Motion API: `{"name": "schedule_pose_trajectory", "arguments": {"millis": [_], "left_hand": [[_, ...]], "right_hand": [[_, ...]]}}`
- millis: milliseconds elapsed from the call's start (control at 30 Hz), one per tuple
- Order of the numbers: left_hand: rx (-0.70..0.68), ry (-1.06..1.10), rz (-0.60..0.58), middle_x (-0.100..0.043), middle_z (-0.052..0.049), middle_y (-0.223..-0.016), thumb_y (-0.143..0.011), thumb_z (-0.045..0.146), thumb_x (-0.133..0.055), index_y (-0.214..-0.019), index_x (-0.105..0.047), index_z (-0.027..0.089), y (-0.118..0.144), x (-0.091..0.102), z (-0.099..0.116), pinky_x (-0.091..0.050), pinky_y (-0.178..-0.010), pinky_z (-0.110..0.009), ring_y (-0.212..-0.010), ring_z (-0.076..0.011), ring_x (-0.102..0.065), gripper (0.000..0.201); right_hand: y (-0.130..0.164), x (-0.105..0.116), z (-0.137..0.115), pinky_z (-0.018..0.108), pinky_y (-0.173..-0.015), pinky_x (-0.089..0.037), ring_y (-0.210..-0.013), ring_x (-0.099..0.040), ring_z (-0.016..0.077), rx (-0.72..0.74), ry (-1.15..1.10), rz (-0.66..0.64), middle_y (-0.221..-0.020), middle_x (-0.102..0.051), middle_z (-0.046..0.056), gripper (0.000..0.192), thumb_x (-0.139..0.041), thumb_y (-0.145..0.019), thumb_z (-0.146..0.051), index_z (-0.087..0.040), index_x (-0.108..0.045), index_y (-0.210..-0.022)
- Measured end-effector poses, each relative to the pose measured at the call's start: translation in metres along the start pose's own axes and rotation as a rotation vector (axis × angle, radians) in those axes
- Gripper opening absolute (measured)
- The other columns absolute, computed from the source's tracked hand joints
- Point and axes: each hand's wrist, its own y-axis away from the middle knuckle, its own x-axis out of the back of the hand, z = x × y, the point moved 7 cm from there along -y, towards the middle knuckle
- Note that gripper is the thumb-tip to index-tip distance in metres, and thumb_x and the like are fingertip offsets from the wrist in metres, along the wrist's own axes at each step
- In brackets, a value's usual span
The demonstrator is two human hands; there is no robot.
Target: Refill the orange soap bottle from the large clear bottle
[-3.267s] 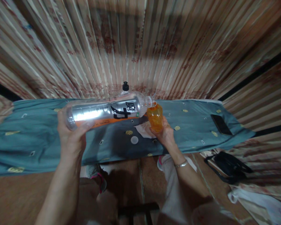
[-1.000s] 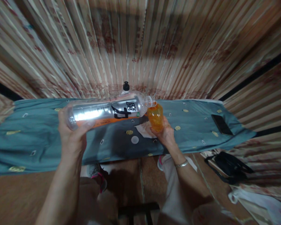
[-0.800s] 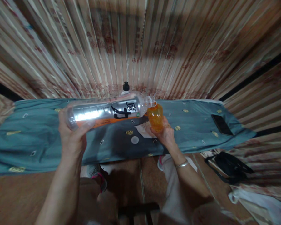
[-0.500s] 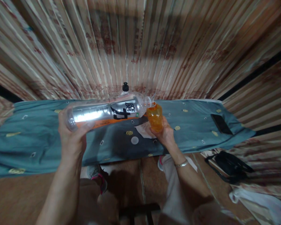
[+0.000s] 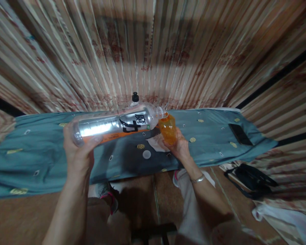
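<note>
Bottle (image 5: 114,125) sits gripped at its base in the fingers of my left hand (image 5: 78,153); my right hand (image 5: 180,145) has its fingers closed around the lower part of an orange container (image 5: 167,128), apparently so both mouths can meet. Above the worktop (image 5: 207,149), the bottle lies nearly level, long axis running left to right, mouth pointing right.

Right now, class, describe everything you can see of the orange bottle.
The orange bottle is translucent, apparently plastic, with rounded shoulders, an uncapped mouth and sides narrowing downward. Nearly upright, it is seen over the teal cloth, its lower part gripped by the right hand. The mouth of the large clear bottle is at its opening; contact between them is unclear.
</note>
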Motion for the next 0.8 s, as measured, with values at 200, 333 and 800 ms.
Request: {"name": "schedule_pose_trajectory", "arguments": {"millis": [200,333,800], "left_hand": [[0.14,0.158,0.086,-0.066,-0.001,-0.105,-0.036,0.031,-0.098,-0.101,-0.069,0.023,-0.002,0.003,-0.006,-0.043,-0.105,-0.042,-0.105,-0.0232,-0.062,0.072],[0.177,0.169,0.102,-0.068,-0.003,-0.107,-0.034,0.028,-0.098,-0.104,-0.07,0.021,-0.002,0.005,-0.006,-0.043,-0.102,-0.039,-0.103,-0.022,-0.062,0.076],[0.22,0.116,0.062,-0.064,-0.001,-0.101,-0.04,0.031,-0.094,-0.101,-0.067,0.022,0.0,0.008,-0.007,-0.046,-0.099,-0.038,-0.098,-0.0211,-0.06,0.067]], "right_hand": [[0.0,-0.002,-0.001,0.038,-0.083,-0.06,-0.099,-0.073,0.0289,0.025,-0.02,0.035,-0.115,-0.073,0.016,0.07,-0.074,-0.08,-0.045,-0.012,-0.05,-0.136],[0.0,-0.005,0.001,0.04,-0.086,-0.061,-0.105,-0.072,0.0312,0.035,-0.022,0.05,-0.123,-0.071,0.02,0.076,-0.076,-0.076,-0.043,-0.009,-0.048,-0.139],[0.003,-0.011,0.004,0.048,-0.096,-0.059,-0.113,-0.07,0.0334,0.054,-0.07,0.095,-0.124,-0.07,0.021,0.078,-0.072,-0.081,-0.046,-0.011,-0.044,-0.145]]}}
